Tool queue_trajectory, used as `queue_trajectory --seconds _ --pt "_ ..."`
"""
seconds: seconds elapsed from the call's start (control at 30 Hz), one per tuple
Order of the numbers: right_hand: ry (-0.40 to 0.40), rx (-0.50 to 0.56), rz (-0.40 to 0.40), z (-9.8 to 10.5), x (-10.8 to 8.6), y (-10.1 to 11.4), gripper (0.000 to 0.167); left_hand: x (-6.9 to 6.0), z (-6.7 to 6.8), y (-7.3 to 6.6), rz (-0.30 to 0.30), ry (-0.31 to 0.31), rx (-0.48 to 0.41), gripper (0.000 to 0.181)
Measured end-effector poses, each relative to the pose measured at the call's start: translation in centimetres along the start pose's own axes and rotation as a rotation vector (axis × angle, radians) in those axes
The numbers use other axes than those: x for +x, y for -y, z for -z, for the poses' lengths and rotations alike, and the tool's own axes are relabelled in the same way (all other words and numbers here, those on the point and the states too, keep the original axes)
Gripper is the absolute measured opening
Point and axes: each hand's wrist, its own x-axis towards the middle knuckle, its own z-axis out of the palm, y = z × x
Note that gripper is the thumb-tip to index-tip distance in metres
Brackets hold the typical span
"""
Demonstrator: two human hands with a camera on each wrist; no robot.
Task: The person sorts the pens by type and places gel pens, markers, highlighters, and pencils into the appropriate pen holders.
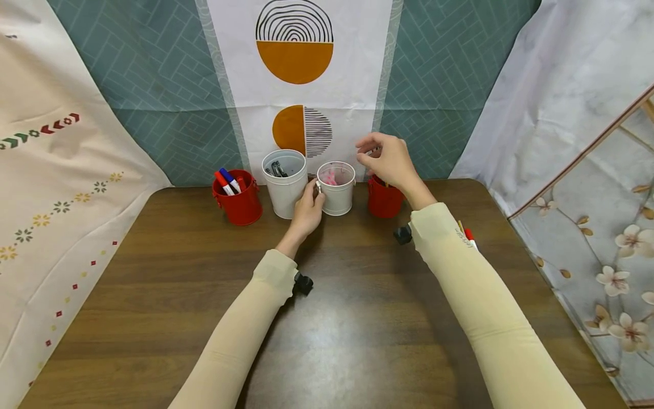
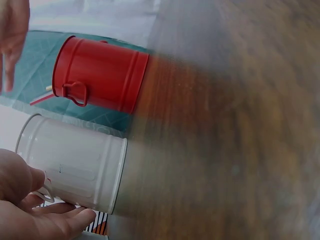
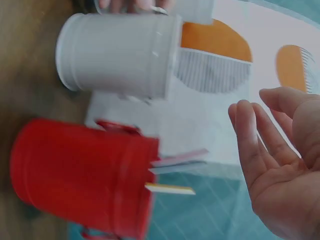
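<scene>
My left hand [image 1: 307, 210] is at the side of the small white bucket [image 1: 338, 196], its thumb and fingers about the bucket's side handle [image 2: 47, 194]. Pink items [image 1: 331, 177] lie inside that bucket. Just left of it stands a taller white bucket [image 1: 286, 193] with dark metal items [image 1: 277, 169] inside. My right hand [image 1: 389, 159] hovers above the right red bucket [image 1: 384, 199], fingers loosely bent and holding nothing. In the right wrist view, several thin sticks, which look like pencils [image 3: 172, 189], jut from the red bucket.
At the left stands another red bucket [image 1: 242, 204] holding red and blue capped markers [image 1: 227, 182]. A red-capped marker [image 1: 469, 234] shows partly behind my right sleeve. A patterned cloth [image 1: 306, 85] hangs behind the wooden table [image 1: 347, 318].
</scene>
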Motion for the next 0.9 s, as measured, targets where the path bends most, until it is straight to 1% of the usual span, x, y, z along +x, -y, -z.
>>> queue_trajectory --seconds 0.17,0.3,0.43,0.53,0.6,0.77,0.9 --pt "-0.016 -0.081 0.012 3.3 -1.3 0.7 0.021 0.0 0.2 0.0 0.0 -0.003 0.005 0.052" --pt "-0.036 -0.152 0.016 5.9 -2.8 0.5 0.021 -0.1 0.3 0.1 0.001 -0.003 0.012 0.052" --pt "-0.087 -0.195 0.028 7.9 -4.5 0.0 0.019 -0.2 0.5 0.1 0.004 -0.002 0.014 0.052" --pt "-0.108 -0.217 0.024 9.1 -5.6 -0.6 0.019 -0.2 0.5 0.2 0.011 -0.005 0.021 0.052" --pt "-0.106 -0.24 0.012 9.7 -6.5 -1.0 0.02 -0.2 0.5 0.2 0.013 -0.007 0.024 0.053" --pt "-0.071 -0.321 -0.045 11.0 -9.1 -2.6 0.026 -0.2 0.2 0.1 0.005 -0.006 0.018 0.052" --pt "-0.044 -0.368 -0.085 11.3 -11.3 -4.5 0.029 -0.2 -0.1 -0.1 -0.001 -0.005 0.01 0.052"
